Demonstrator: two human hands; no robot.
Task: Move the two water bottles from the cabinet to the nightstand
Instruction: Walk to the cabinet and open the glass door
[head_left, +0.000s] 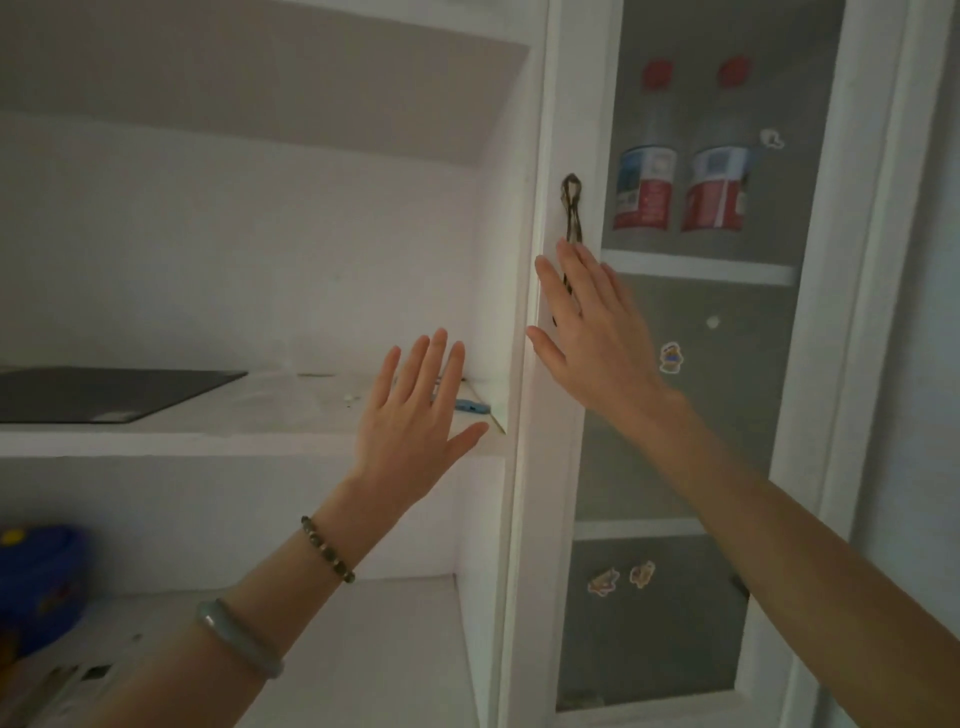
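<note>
Two water bottles with red caps and red-white-blue labels stand side by side on an upper shelf behind a shut frosted glass door: the left bottle (645, 171) and the right bottle (719, 171). The door's dark metal handle (571, 208) hangs on the white frame. My right hand (592, 332) is raised flat with fingers apart, its fingertips just under the handle, holding nothing. My left hand (415, 421) is also raised with spread fingers, in front of the open shelves to the left. The nightstand is out of view.
White open shelving fills the left side, with a dark flat board (104, 392) and a small blue item (109, 405) on the middle shelf. A blue container (36, 587) sits at the lower left. Stickers (671, 357) dot the glass door.
</note>
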